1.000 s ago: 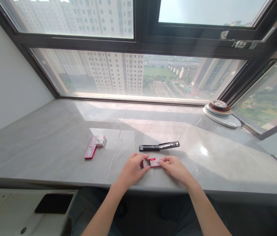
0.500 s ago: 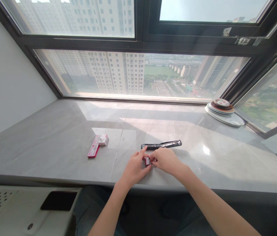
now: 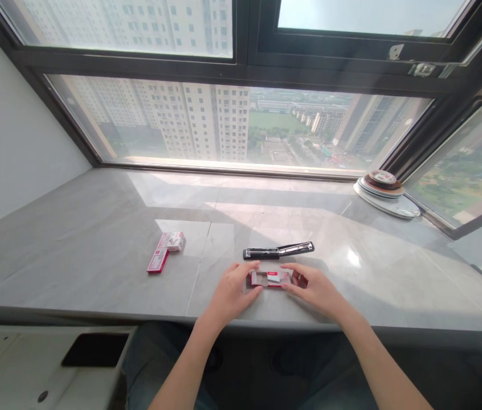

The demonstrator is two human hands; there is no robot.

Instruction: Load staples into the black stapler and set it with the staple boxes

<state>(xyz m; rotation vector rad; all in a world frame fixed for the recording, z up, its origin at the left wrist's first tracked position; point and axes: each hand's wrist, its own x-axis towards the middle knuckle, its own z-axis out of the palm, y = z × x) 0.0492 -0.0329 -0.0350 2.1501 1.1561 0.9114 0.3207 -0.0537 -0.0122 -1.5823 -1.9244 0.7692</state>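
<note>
Between my two hands, near the front edge of the counter, lies a small red-and-white staple box [image 3: 272,278] with its left part open, like a tray slid out of its sleeve. My left hand [image 3: 235,290] grips the left end between thumb and index finger. At the other end, my right hand [image 3: 315,289] holds the box the same way, its remaining fingers curled. Just behind sits a black stapler [image 3: 262,253], swung open, its metal magazine showing on the right. What is inside the box is too small to make out.
Left of my hands, small pink-and-white boxes [image 3: 166,250] lie together on the grey tiled counter [image 3: 96,250]. A stack of plates or round mats [image 3: 384,191] stands at the far right by the window. Below on the left is a white cabinet [image 3: 53,378] with a dark panel.
My right hand has moved right, from the box's middle to its right end, uncovering the box's length. My left hand stays at the left end. The view has shifted slightly.
</note>
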